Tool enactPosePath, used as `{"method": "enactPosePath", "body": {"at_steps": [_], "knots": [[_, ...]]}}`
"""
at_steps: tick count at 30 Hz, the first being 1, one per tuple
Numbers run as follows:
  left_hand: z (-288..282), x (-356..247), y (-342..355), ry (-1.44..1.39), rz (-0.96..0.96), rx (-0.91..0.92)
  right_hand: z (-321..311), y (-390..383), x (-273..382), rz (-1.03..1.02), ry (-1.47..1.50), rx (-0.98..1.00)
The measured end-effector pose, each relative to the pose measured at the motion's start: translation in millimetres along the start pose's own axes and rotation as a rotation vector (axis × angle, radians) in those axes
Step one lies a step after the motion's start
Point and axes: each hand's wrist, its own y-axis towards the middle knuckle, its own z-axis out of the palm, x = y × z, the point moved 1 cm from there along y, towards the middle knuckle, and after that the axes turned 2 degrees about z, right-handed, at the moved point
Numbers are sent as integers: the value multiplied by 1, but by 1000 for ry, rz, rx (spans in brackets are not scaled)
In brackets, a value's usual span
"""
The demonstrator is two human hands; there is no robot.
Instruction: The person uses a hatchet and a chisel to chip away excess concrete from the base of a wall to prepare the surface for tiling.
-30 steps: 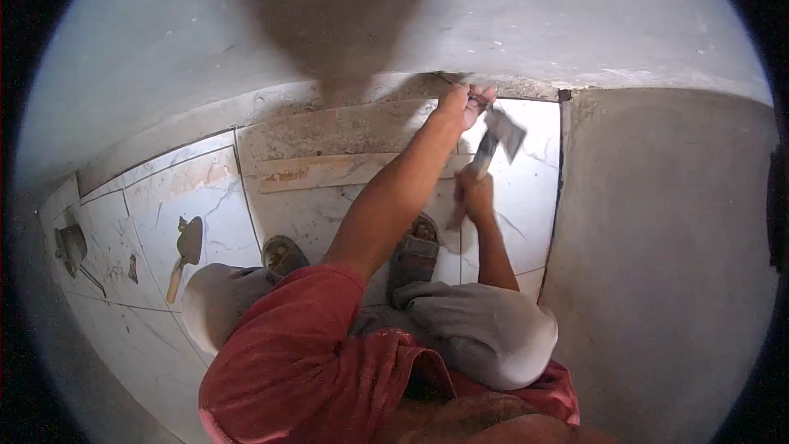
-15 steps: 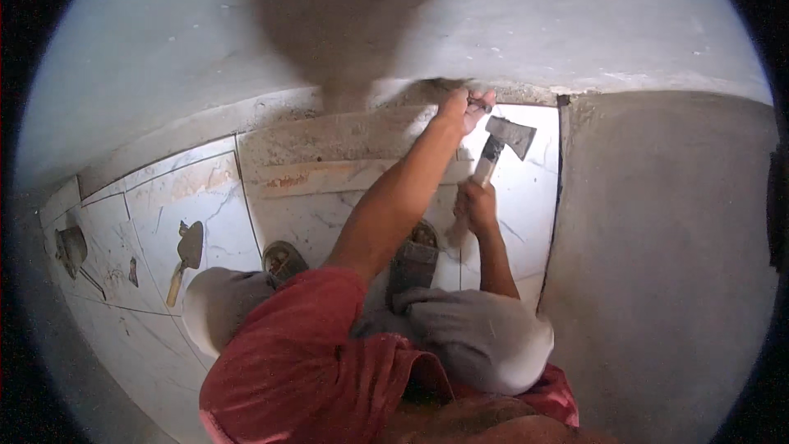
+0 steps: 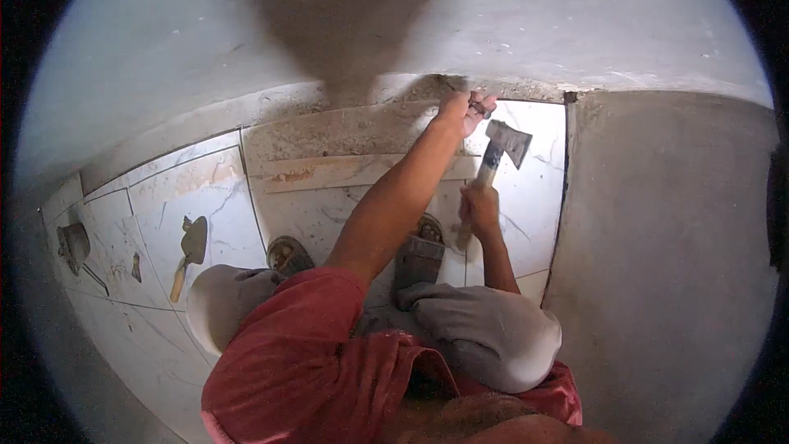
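Note:
My left hand is stretched out to the foot of the wall, its fingers closed round a short dark metal chisel. Most of the chisel is covered by the hand, and its tip is hard to make out against the shadowed wall edge. In my right hand is a hatchet, gripped by its pale wooden handle. The hatchet head is just to the right of and nearer than my left hand, apart from the chisel, above a white marbled tile.
A bare rough strip runs along the wall, with a narrow cut tile piece lying beside it. To the left lie a trowel and a dark metal pan-like tool. A grey plastered wall bounds the right side.
The whole view has shifted slightly. The hatchet and my right hand have moved only a little, and my left hand keeps its place at the wall's foot.

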Motion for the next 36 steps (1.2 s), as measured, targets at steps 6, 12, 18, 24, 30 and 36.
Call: {"method": "enactPosePath", "body": {"at_steps": [6,12,18,24,30,36], "knots": [[-41,-4,-30,121,3,111,-29,-33,4,-43,116,-112],[-30,-9,-37,32,81,31,-14,-38,24,-97,105,-81],[-18,-17,-32,-171,69,51,-8,-46,41,-155,-77,-67],[-6,-19,-24,-281,76,29,-32,-82,90,-355,-110,-106],[-2,-23,-23,-206,83,129,-44,-70,81,-891,289,-15],[5,-22,-31,-214,86,36,11,-6,43,-100,-251,-13]]}}
